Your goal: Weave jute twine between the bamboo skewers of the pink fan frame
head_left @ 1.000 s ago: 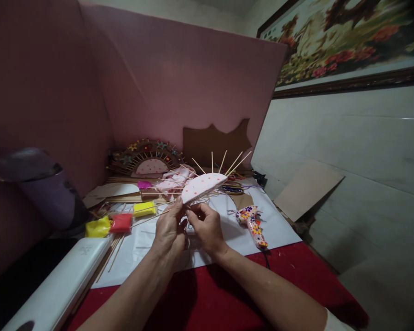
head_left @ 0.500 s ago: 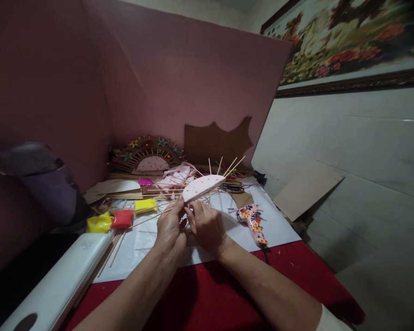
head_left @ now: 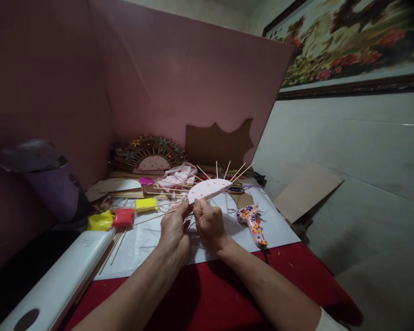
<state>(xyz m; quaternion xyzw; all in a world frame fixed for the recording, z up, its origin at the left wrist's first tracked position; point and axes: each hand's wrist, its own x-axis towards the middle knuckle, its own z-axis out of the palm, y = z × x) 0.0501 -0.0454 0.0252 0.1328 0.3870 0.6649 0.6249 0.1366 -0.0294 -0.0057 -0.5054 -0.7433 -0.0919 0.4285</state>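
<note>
Between my hands is a half-round piece covered in pale polka-dot fabric (head_left: pixel 209 187), with several thin wooden sticks (head_left: pixel 228 170) fanning out from its curved edge. My left hand (head_left: pixel 175 226) grips its left end, thumb on top. Closed beside it, my right hand (head_left: pixel 210 223) pinches the near straight edge; the undersides of the fingers are hidden. The piece tilts above the white sheet. Behind it lies crumpled dotted pink cloth (head_left: pixel 179 177). A flower-patterned glue gun (head_left: pixel 253 225) lies to the right of my hands.
Yellow (head_left: pixel 146 204) and red packets (head_left: pixel 123 217) lie left, near a long white device (head_left: pixel 58 280). A similar decorated half-round fan (head_left: pixel 154 163) stands at the back beside jagged brown cardboard (head_left: pixel 218 142). Scissors (head_left: pixel 236 189) lie behind the glue gun. Red cloth (head_left: pixel 317 271) covers the front edge.
The half-round piece has shifted slightly right and turned a little, showing more of its dotted face. My right thumb has moved up onto its near edge. The view has shifted slightly.
</note>
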